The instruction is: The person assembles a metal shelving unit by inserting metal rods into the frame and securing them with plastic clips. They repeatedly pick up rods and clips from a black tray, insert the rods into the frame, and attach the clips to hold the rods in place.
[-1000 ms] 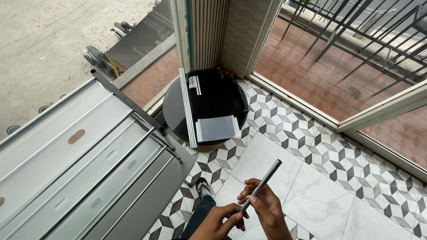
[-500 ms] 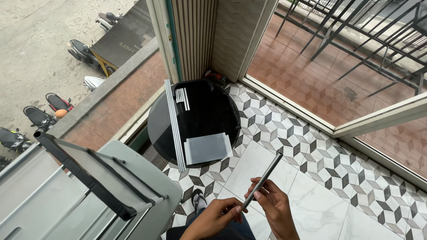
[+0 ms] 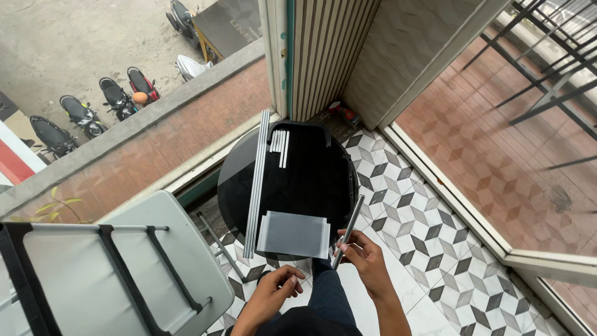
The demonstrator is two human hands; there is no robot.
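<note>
At the far left stands a pale grey folding frame with black cross-bars [image 3: 118, 274], close to the left rim of the round black glass tabletop [image 3: 311, 180]; it narrows your room on that side. Along the tabletop's left edge lie long thin silver metal rods [image 3: 256, 186], long axis running from the far rim toward you, overhanging the near rim slightly. At the far edge, just right of them, sits a small bunch of short silver rods [image 3: 279, 140], parallel to the long ones. At the near edge lies a flat clear plastic bag [image 3: 294, 234], touching the long rods on its left side. Your left hand [image 3: 273, 292] is below the near rim, fingers loosely curled, holding nothing that can be seen and touching nothing on the tabletop. Your right hand [image 3: 365, 261] is closed around the lower end of a short grey metal tube [image 3: 348, 231]; the tube's long axis rises up and to the right, its upper end level with the tabletop's near right edge. The tube lies up and right of the left hand, so the right hand is the nearer and already has it. To the right, the patterned black, white and grey tiled floor [image 3: 435, 218] lies open as far as the pale door sill [image 3: 460, 211].
</note>
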